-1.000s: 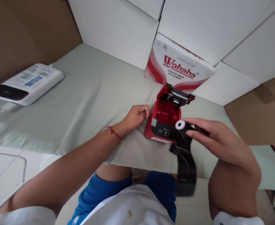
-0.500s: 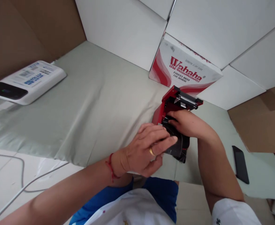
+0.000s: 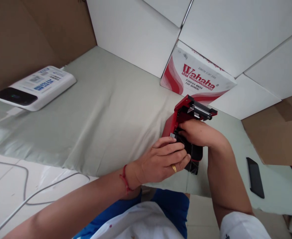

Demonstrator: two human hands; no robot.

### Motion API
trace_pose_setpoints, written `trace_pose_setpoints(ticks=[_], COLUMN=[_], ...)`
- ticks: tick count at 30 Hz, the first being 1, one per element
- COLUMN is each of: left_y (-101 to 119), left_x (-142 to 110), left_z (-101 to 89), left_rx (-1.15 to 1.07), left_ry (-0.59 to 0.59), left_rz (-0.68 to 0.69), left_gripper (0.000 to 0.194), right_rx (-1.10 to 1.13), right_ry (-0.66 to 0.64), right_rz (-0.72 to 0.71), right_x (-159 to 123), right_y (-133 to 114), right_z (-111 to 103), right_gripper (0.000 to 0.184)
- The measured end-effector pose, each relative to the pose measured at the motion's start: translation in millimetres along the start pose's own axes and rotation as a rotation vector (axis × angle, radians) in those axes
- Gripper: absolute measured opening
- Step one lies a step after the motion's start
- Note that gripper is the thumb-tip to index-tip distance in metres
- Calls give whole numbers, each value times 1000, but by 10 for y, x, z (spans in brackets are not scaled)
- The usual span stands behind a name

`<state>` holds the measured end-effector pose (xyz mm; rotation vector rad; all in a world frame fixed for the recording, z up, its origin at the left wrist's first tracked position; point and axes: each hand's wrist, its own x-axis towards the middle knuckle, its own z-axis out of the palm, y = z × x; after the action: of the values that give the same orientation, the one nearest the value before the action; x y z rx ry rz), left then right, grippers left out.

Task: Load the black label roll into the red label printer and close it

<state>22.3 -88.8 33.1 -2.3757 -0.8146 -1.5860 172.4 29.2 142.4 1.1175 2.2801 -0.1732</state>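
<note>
A red-and-black device [image 3: 170,126] with a roller across its raised flap, like a small label printer standing open, rests on the covered table in front of me. My left hand [image 3: 164,159] lies along its near side, fingers bent over the black part [image 3: 197,152] and pressed against it; a small grey piece shows by the index fingertip. From the right, my right hand [image 3: 195,132] reaches into the cavity below the roller [image 3: 200,111]. Its fingers are bent inward and their tips are mostly hidden, so what they pinch cannot be seen.
Behind the device stands a Wahaha water carton [image 3: 198,78] against white boxes [image 3: 136,33]. A white unit with a dark display [image 3: 36,88] lies far left, cabled. A black phone-like slab [image 3: 255,177] lies right, near a brown carton [image 3: 277,132].
My left hand has shifted from the device's near edge farther onto its black part, fingers now lying along it. My right hand stays inside, slightly deeper. The view has moved a little.
</note>
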Motion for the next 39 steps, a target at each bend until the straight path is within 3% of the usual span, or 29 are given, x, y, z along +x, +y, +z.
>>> trace_pose_setpoints(ticks=[7, 11, 15, 18, 21, 25, 27, 32, 39], left_y=[-9, -18, -13, -8, -5, 0, 3, 1, -6], left_x=[-70, -81, -38, -28, -42, -52, -46, -23, -55], left_z=[78, 53, 23, 11, -9, -40, -50, -83, -129], left_rx=[24, 11, 29, 9, -13, -4, 16, 57, 73], left_ry=[-3, 19, 42, 39, 19, -7, -1, 54, -5], left_rz=[-15, -15, -11, -7, 6, 38, 33, 17, 32], left_gripper=[17, 15, 16, 15, 15, 18, 19, 21, 25], right_rx=[37, 92, 45, 47, 230, 423, 342, 303, 427], right_ry=[47, 156, 133, 144, 337, 977, 1135, 1076, 1126], right_rz=[48, 178, 296, 304, 174, 149, 176, 131, -46], right_x=[-85, -216, -184, -213, -377, -502, -438, -337, -646], right_y=[19, -8, -77, -95, -72, 42, 142, 259, -35], right_z=[-10, 22, 60, 84, 101, 131, 171, 351, 757], right_gripper=[28, 31, 29, 27, 24, 33, 39, 42, 32])
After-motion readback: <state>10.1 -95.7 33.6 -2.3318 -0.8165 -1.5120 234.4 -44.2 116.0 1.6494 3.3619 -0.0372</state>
